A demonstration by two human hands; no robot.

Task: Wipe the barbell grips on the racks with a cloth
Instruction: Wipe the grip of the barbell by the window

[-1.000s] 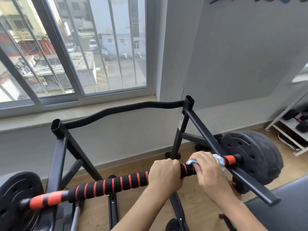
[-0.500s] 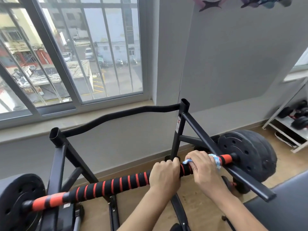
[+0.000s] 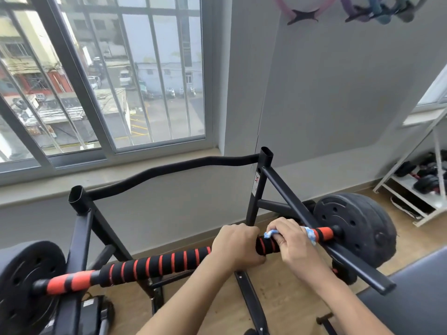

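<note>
Head view shows the right hand (image 3: 294,247) clamping a blue-white cloth (image 3: 310,234) on the barbell grip (image 3: 159,263), left hand (image 3: 238,246) gripping beside it, most foam seemingly unwiped.

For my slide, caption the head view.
Left hand steadies the barbell while the right hand wipes its grip with a cloth.

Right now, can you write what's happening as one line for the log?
step: wiping barbell grip | left hand: holds bar steady | right hand: presses blue cloth around grip near right weight plate
</note>
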